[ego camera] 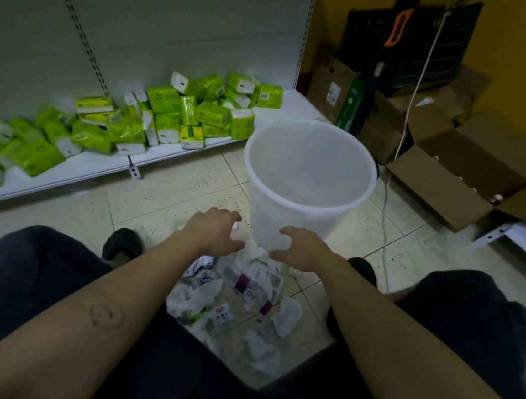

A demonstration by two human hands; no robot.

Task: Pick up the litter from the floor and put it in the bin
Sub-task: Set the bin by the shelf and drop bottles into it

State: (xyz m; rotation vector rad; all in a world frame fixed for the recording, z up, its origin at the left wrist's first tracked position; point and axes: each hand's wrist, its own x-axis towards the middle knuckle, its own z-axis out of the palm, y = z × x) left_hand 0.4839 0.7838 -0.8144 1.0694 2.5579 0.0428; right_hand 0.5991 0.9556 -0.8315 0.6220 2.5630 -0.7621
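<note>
A white translucent plastic bin (312,159) stands upright on the tiled floor ahead of me. A heap of litter (237,301) lies between my knees: crumpled white tissues, clear wrappers, and bits with purple labels. My left hand (216,226) hovers over the far edge of the heap, fingers curled and spread, with a small white scrap at the fingertips. My right hand (298,247) is just right of it, beside the base of the bin, fingers apart and curved. I see nothing clearly gripped in either hand.
A low white shelf (101,164) on the left holds several green tissue packs (166,113). Open cardboard boxes (464,176) and a black crate (410,42) crowd the right corner. A white cable (390,194) trails down to the floor beside the bin. My dark shoes flank the heap.
</note>
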